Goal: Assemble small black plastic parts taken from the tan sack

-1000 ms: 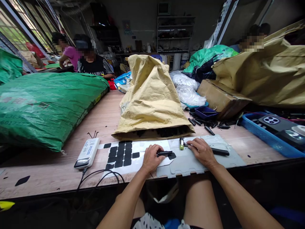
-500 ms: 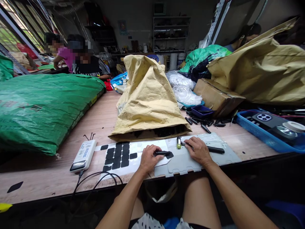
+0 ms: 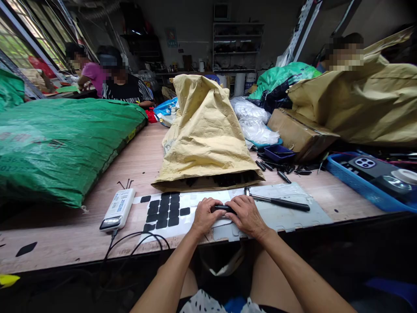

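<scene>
A short black cylindrical piece (image 3: 224,208) lies between my two hands, low over the work surface. My left hand (image 3: 206,217) is closed round its left end. The fingers of my right hand (image 3: 246,216) are closed on its right end and hide part of it. To the right of that hand a small hammer (image 3: 289,204) rests on a grey board (image 3: 304,217), its metal head away from me and its black handle to the right. Left of my hands is a white sheet (image 3: 187,224) bearing rows of black rounded squares (image 3: 174,205).
A yellow-brown sack (image 3: 208,143) stands open-mouthed just beyond the sheet. A white power bank (image 3: 117,209) with cables sits at left, near a green sack (image 3: 65,148). Black pieces (image 3: 284,177) and a blue tray (image 3: 355,182) lie at right. Several people sit beyond the table.
My right hand has let go of the hammer, which now lies on the board, and moved left onto the black piece. My left hand still holds that piece.
</scene>
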Available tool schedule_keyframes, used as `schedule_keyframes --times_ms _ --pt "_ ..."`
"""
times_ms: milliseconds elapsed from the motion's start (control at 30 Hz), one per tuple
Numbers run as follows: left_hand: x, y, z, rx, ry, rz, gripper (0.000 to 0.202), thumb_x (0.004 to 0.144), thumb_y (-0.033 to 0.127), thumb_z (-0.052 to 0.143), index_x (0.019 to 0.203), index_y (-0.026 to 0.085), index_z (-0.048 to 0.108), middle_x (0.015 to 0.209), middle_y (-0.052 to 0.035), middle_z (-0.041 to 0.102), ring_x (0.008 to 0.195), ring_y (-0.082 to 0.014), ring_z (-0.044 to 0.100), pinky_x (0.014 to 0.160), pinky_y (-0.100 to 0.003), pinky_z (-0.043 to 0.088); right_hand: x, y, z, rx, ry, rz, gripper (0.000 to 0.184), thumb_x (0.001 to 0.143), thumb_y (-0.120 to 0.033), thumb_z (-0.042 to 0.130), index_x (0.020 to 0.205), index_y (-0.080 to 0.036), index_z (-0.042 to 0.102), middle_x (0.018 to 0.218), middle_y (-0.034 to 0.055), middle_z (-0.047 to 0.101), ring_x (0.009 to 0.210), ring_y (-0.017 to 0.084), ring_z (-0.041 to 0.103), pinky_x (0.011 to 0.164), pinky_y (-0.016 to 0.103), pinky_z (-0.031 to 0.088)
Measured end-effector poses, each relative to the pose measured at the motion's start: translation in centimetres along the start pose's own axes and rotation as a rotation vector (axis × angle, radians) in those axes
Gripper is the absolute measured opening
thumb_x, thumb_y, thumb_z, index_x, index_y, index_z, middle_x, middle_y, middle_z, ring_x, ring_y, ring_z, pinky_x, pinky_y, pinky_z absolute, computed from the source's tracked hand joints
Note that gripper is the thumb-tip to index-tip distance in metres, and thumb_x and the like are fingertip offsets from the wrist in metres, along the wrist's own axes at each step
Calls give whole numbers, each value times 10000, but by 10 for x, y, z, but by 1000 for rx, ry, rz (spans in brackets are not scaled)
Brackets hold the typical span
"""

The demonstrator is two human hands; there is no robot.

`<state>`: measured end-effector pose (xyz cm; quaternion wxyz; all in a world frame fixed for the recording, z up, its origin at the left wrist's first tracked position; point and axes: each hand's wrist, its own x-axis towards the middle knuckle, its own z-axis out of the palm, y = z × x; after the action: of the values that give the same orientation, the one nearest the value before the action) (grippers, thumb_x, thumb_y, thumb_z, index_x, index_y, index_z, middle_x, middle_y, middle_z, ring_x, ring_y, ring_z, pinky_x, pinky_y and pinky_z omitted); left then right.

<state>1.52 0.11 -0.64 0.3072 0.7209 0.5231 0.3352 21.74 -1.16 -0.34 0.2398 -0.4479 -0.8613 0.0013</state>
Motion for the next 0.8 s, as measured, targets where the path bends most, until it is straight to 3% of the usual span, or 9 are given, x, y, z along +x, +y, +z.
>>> schedule_keyframes --times_ms 133,267,400,800 --pt "0 -1 1 -23 19 -2 188 796 284 770 979 247 750 941 -24 736 950 -223 615 876 -355 469 -3 6 8 0 33 -15 185 991 -344 559 1057 -211 669 967 60 662 955 228 510 881 376 334" --pt "-1 -2 2 -59 57 -17 208 820 321 752 1007 230 740 895 -31 710 903 -211 621 842 -334 486 -4 7 7 4 109 49 217 1022 -340 499 1057 -199 660 957 66 651 943 226 515 866 367 336" --pt "-2 -4 4 -72 79 -17 215 836 313 735 1028 220 714 855 -14 687 818 -184 603 781 -307 480 -4 6 7 -7 104 54 233 1030 -350 481 1041 -198 658 947 67 648 937 227 513 864 370 333" --pt "-2 -6 8 47 138 84 48 844 240 722 873 211 747 823 -22 719 842 -200 623 795 -329 482 -2 4 10 0 86 31 191 1009 -325 533 965 -188 659 904 60 643 920 228 505 857 379 328"
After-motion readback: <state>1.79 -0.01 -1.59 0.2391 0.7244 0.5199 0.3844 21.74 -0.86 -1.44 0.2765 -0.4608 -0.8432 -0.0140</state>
